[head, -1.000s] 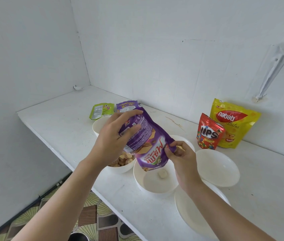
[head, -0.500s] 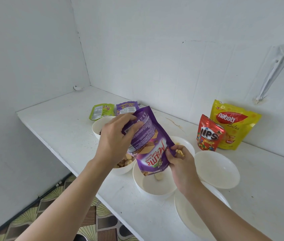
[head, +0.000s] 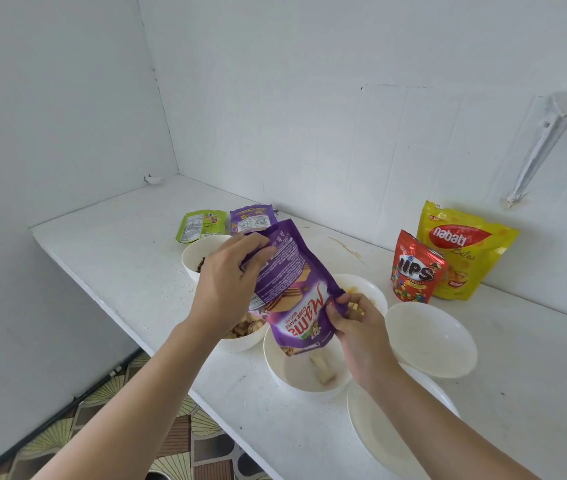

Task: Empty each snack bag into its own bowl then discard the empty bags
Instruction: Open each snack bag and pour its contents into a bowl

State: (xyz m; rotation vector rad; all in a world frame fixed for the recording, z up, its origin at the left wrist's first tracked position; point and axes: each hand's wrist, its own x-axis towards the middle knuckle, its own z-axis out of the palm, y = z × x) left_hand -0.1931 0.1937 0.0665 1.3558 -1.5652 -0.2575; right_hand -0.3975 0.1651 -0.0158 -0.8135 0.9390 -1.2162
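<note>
Wafers (head: pixel 323 370) are lying in the bowl (head: pixel 277 362) under the upside-down purple bag (head: pixel 296 289), which is hanging tilted above it. Left hand (head: pixel 228 289) is gripping the bag's upper end while the right hand (head: pixel 358 327) is pinching its lower edge near the mouth. Around them on the counter (head: pixel 119 244) are sitting other bowls, one empty bowl (head: pixel 431 341), a red bag (head: pixel 413 268), a yellow bag (head: pixel 465 251) and two flat packets (head: pixel 202 225).

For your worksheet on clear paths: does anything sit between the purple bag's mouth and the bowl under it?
Nothing visible does. The purple bag is tipped mouth-down over the bowl, with only open air and falling wafers between them.
</note>
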